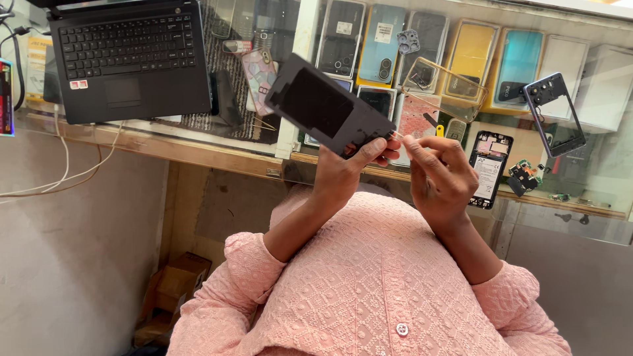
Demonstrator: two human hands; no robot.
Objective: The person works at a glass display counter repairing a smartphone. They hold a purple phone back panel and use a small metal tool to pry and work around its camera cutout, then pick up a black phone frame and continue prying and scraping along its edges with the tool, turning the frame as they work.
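Your sleeves: pink embroidered fabric (369,283) fills the near view, both forearms rising out of it.
Left hand: your left hand (343,173) grips the black phone screen panel (328,105) by its lower corner, thumb on the face, fingers curled behind.
Panel: it is held tilted in the air above the counter, its far end up and to the left of your left hand.
Right hand: your right hand (440,177) sits just beside the left, fingers pinched narrow on a thin pale sliver at the panel's corner; too small to tell what it is.
Just past the right hand: an opened phone body (490,168) with its battery showing lies on the glass counter (567,198), small loose parts (524,177) beside it.
Farther right: a dark phone frame (559,115).
Beyond both hands: a clear case (443,84) and boxed phones under the glass.
Far left of the left hand: a black laptop (125,56), open.
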